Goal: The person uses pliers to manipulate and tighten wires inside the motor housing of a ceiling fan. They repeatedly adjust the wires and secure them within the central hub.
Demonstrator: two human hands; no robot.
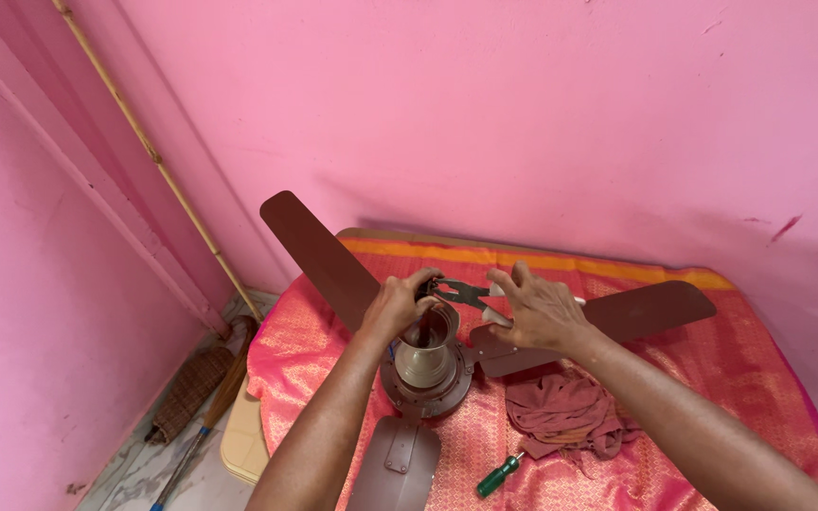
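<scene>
the fan [425, 371] lies on the cloth-covered surface [712, 378], blades spread. left hand [396, 308] grips the top of its stem. right hand [540, 310] holds pliers [462, 292] and a white piece, reaching to the stem. rag [560, 412] and green screwdriver [499, 476] lie near; broom [205, 402] on the floor.

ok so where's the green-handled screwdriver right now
In the head view, the green-handled screwdriver lies on the pink-orange cloth, low centre, just below the crumpled reddish rag and right of the nearest brown fan blade.
</scene>
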